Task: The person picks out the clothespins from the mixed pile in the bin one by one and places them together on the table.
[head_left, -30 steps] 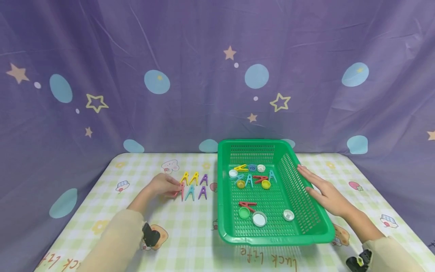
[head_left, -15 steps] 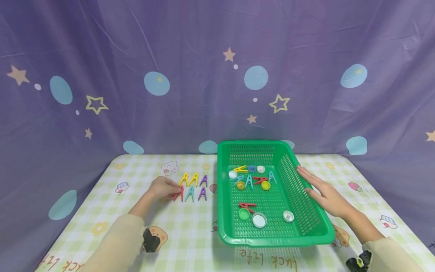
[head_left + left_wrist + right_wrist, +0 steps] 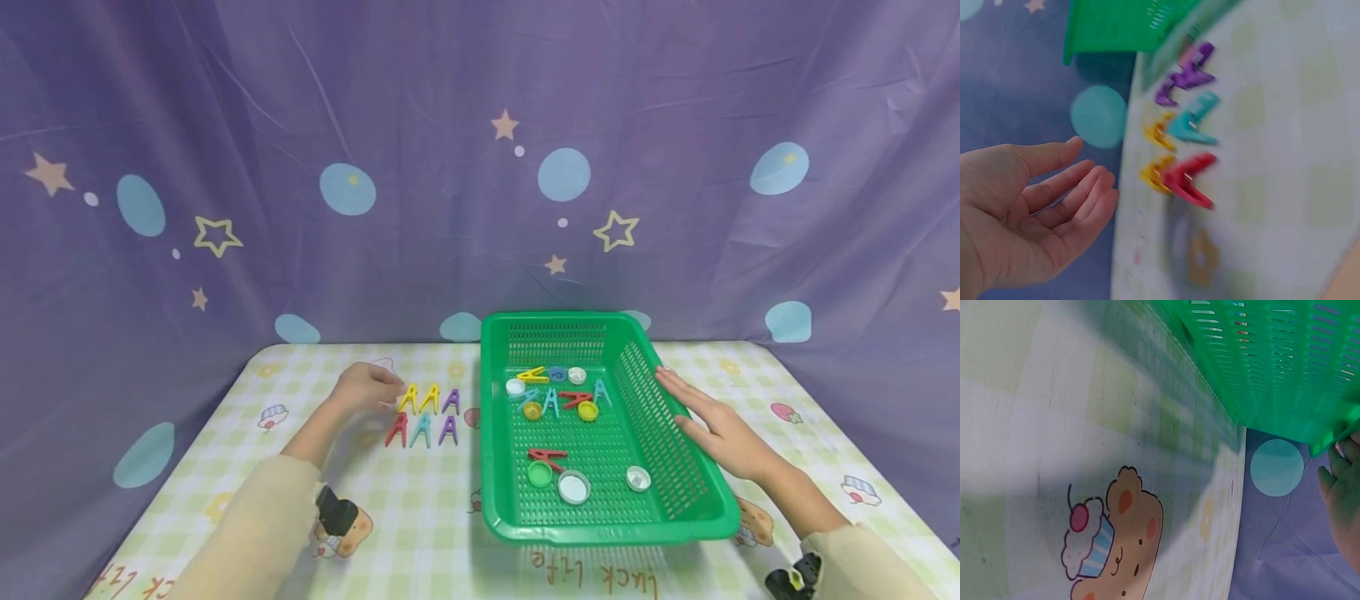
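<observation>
Left hand (image 3: pixel 369 388): extended from the near left toward the far right, back of the hand uppermost in the head view. The left wrist view shows the fingers loosely bent, thumb apart from them, nothing held. Fingertips are just beside the left yellow peg (image 3: pixel 407 399).

Right hand (image 3: pixel 723 433): reaches from the near right, fingers extended toward the far left, thumb spread. It rests against the right rim of the green basket (image 3: pixel 607 533) without gripping.

Six pegs are set out on the table (image 3: pixel 420 517), left of the basket, in two rows. Far row, left to right: left yellow peg, right yellow peg (image 3: pixel 430 399), far purple peg (image 3: pixel 451 402). Near row: red peg (image 3: pixel 397 431), light blue peg (image 3: pixel 422 430), near purple peg (image 3: pixel 447 431). All six point their narrow ends to the far side, legs splayed toward the near side; long axes run near to far, leaning slightly right at the far end.
</observation>
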{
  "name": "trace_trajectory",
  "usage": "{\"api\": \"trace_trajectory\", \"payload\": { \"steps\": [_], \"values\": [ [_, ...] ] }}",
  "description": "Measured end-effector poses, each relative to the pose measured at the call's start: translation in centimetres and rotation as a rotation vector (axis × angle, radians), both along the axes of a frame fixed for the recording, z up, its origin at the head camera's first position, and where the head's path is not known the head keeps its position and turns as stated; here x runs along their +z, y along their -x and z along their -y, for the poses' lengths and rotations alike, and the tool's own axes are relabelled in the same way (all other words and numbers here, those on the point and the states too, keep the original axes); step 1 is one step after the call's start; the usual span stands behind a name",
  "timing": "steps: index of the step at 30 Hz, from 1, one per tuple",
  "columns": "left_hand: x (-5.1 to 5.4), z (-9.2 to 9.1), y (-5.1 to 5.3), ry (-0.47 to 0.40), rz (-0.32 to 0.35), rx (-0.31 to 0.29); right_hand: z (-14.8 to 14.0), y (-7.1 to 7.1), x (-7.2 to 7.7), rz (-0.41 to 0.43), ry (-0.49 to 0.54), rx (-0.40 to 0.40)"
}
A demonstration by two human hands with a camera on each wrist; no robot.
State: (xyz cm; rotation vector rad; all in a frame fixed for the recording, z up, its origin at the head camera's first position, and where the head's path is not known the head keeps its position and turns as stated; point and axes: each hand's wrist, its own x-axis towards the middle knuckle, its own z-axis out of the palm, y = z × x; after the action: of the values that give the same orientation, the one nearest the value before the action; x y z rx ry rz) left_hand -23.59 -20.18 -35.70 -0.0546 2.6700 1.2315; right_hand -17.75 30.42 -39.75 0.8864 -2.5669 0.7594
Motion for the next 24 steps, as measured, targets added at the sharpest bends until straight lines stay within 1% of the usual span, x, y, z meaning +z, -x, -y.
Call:
{"api": "trace_trajectory", "payload": {
  "steps": [3,7,11,14,17,20,24],
  "values": [
    [1.3,-1.1,0.5,-0.027,-0.02,-0.033,0.0,0.1,0.0,0.0,-0.003,-0.001],
    [3.1,-3.0,1.1,-0.039,-0.033,-0.072,-0.1,0.2,0.0,0.001,-0.006,0.0],
    [5.0,-5.5,1.3,-0.029,-0.052,-0.133,-0.1,0.2,0.0,0.0,-0.007,-0.002],
    [6.2,-7.5,1.6,-0.013,-0.069,-0.18,-0.1,0.2,0.0,-0.001,-0.008,-0.006],
    [7.0,-9.6,2.0,-0.012,-0.076,-0.221,-0.1,0.1,0.0,0.002,-0.007,-0.008],
    [7.5,-11.7,2.5,-0.013,-0.072,-0.25,-0.1,0.1,0.1,0.002,-0.003,-0.005],
    [7.8,-14.3,3.2,-0.006,-0.058,-0.282,0.0,0.1,0.1,-0.001,-0.001,-0.002]
  ]
}}
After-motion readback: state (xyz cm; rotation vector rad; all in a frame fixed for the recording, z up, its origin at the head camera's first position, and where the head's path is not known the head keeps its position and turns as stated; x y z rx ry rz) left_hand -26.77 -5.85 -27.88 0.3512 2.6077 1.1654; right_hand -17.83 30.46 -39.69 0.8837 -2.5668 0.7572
